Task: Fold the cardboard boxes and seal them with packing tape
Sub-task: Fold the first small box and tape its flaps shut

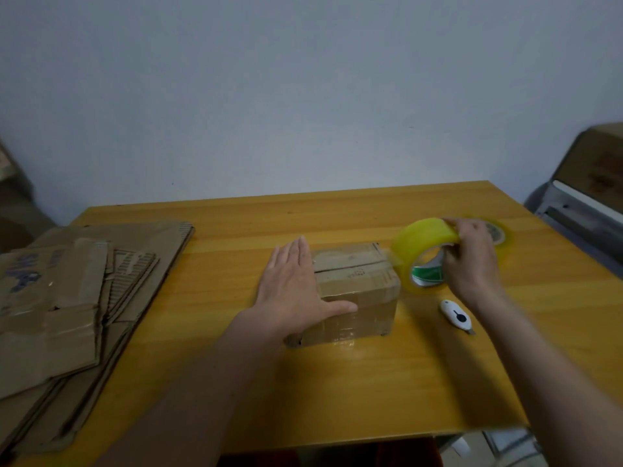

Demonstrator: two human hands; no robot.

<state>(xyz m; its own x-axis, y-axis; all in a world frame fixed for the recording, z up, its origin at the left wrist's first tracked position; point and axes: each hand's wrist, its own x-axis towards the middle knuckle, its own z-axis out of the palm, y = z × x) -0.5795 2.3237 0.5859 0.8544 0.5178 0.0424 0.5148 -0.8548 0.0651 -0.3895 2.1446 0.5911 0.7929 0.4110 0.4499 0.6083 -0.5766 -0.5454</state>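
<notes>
Folded cardboard box [357, 291] on wooden surface [337, 382], under left grip [296, 291], released, fingers flat; tape roll [426, 256] grasped by right grip [472, 261], just right of box; white cutter [456, 316] below right grip; flattened cardboard stack [77, 298] well left of left grip.

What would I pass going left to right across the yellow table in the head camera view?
Pile of flattened brown cardboard sheets → left hand flat on the small taped cardboard box → yellow roll of packing tape gripped by the right hand.
</notes>
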